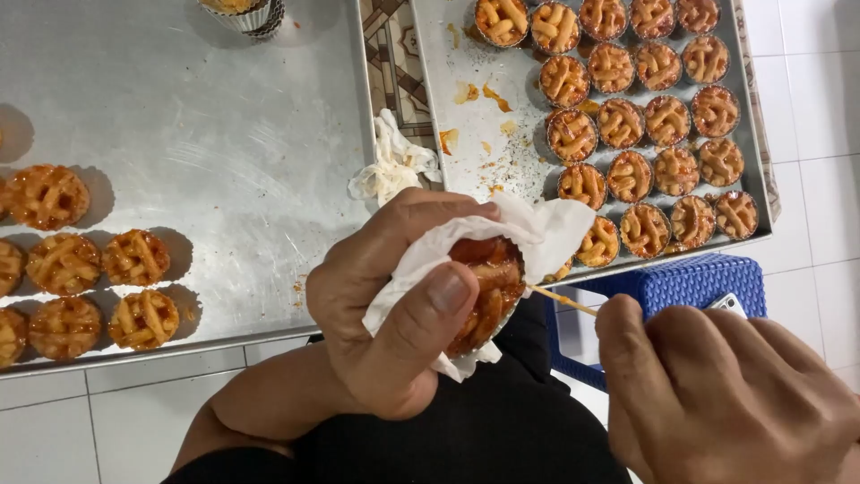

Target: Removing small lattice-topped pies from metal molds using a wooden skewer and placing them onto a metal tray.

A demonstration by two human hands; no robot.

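Observation:
My left hand (394, 305) grips a small lattice-topped tart (484, 287) in a metal cup, wrapped in a white paper tissue (537, 229), with the thumb pressed on the tissue. My right hand (717, 394) pinches a thin wooden stick (560, 298) whose tip touches the tart's rim. Both hands are low in the view, above my dark-clothed lap.
A steel tray (224, 134) on the left holds several unmoulded tarts (63, 264) at its left edge. The right tray (466, 134) holds several tarts in metal cups (645, 116). A crumpled tissue (390, 166) lies between them. A blue plastic stool (690, 282) stands below, on a white tiled floor.

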